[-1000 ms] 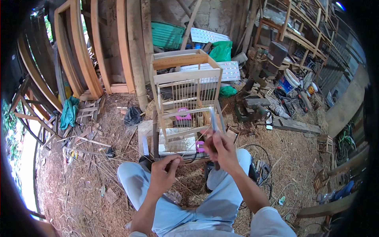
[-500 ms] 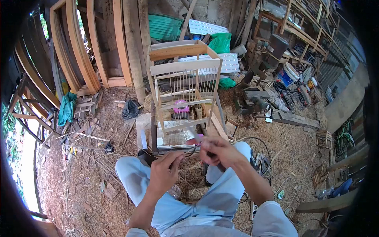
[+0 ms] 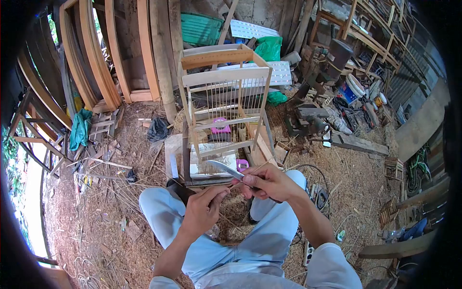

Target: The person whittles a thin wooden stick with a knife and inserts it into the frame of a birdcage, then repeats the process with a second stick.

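Observation:
In the head view, my right hand (image 3: 272,185) is closed round a knife (image 3: 224,168), its blade pointing left and away from me. My left hand (image 3: 201,208) pinches a thin wooden stick (image 3: 232,186) that runs across to my right fingers, behind the blade. Both hands hang above my knees, a short gap apart. Just beyond them stands a light wooden frame (image 3: 226,75) with several thin upright rods, resting on a low dark-edged stand. A pink object (image 3: 242,165) lies close to the knife, partly hidden by my fingers.
Wood shavings and thin strips cover the floor (image 3: 115,207). A machine with a dark cylinder (image 3: 340,52) stands at the back right, a white and blue bucket (image 3: 354,86) beside it. Curved wooden frames (image 3: 98,58) lean at the left. A cable (image 3: 327,180) loops right of my knee.
The knife has turned from a blur into clear sight, its blade now slanting up and left over the stick. My right hand has shifted slightly; my left hand stays nearly still.

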The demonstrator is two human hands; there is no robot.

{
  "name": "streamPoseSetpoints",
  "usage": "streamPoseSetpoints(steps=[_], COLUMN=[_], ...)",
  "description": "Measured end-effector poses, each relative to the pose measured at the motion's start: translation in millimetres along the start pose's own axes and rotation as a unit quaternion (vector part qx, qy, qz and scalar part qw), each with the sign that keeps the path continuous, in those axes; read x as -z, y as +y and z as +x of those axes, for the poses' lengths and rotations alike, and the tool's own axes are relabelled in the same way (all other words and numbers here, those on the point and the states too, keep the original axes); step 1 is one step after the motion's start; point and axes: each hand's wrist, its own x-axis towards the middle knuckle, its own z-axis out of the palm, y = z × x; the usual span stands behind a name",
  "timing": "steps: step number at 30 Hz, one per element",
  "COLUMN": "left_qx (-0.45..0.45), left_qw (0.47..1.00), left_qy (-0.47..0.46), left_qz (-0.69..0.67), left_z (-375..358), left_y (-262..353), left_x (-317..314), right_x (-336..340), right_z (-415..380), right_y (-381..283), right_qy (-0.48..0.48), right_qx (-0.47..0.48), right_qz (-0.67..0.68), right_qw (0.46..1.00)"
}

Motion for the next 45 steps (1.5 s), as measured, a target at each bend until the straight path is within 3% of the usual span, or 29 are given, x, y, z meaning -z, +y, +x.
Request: streamPoseSetpoints(steps=[6, 9, 12, 17, 19, 20, 21, 23, 25, 26, 27, 29, 31, 34, 39, 41, 42, 43, 45], left_qx=[0.001, 0.017, 0.04, 0.023, 0.005, 0.005, 0.018, 0.032, 0.231, 0.145, 0.174, 0.225, 0.105, 0.13, 0.123, 0.174, 0.147, 0.176, 0.126], left_qw=[1.0, 1.0, 0.999, 1.0, 1.0, 1.0, 0.999, 0.995, 0.954, 0.953, 0.932, 0.9, 0.917, 0.909, 0.892, 0.884, 0.877, 0.887, 0.86], left_qy=[-0.005, -0.01, -0.012, -0.013, -0.003, -0.002, 0.017, 0.043, 0.055, 0.033, 0.068, 0.096, 0.141, 0.183, 0.179, 0.191, 0.215, 0.247, 0.294], left_qz=[0.006, 0.008, 0.004, -0.005, 0.01, 0.012, 0.041, 0.083, -0.183, -0.264, -0.312, -0.36, -0.358, -0.352, -0.397, -0.389, -0.404, -0.349, -0.397], left_z=[-4.3, -7.7, -15.2, -24.5, -24.1, -28.1, -34.0, -32.3, -24.2, -17.6, -5.5, 15.4, 28.7, 39.4, 32.7, 26.0, 23.7, 21.4, 17.6], left_y=[-2.7, -2.2, -13.7, -26.1, -27.2, -34.1, -46.3, -52.9, -44.1, -62.8, -57.5, -43.4, -64.9, -55.3, -57.3, -58.9, -64.4, -69.3, -71.0], left_x=[3.0, 5.9, 14.1, 14.9, 16.7, 23.9, 34.8, 45.8, 39.0, 29.7, 17.5, 6.6, -16.4, -22.3, -13.8, -6.0, 1.7, 14.4, 41.0], right_x=[6.0, 10.2, 28.4, 40.1, 53.4, 73.9, 91.1, 115.6, 102.9, 90.0, 71.6, 33.0, -6.7, -30.1, -32.2, -24.1, -23.8, -20.6, -7.1], right_z=[-4.4, -10.7, -17.2, -27.9, -28.9, -31.9, -45.8, -56.9, -43.1, -27.1, -7.8, 12.5, 29.3, 43.5, 47.8, 41.7, 38.0, 33.0, 22.0], right_y=[-2.7, -4.9, -9.2, -12.0, -3.5, 4.1, -6.5, -12.1, -5.2, 7.8, 22.2, 40.2, 33.5, 47.9, 50.9, 44.8, 37.4, 30.2, 19.2], right_qy=[0.064, 0.068, 0.177, 0.167, 0.212, 0.325, 0.347, 0.379, 0.407, 0.411, 0.415, 0.332, 0.285, 0.266, 0.28, 0.248, 0.257, 0.26, 0.237], right_qx=[0.035, -0.02, 0.02, 0.013, 0.018, 0.053, 0.084, 0.134, 0.056, 0.018, -0.017, 0.087, 0.151, 0.155, 0.116, 0.089, 0.073, 0.068, 0.02], right_qz=[0.002, 0.019, 0.026, 0.023, 0.058, -0.005, 0.069, 0.042, -0.041, -0.098, -0.156, -0.149, -0.136, -0.208, -0.132, -0.112, -0.076, -0.074, -0.031], right_qw=[0.997, 0.997, 0.984, 0.986, 0.975, 0.944, 0.931, 0.915, 0.911, 0.906, 0.896, 0.927, 0.937, 0.929, 0.944, 0.958, 0.961, 0.96, 0.971])
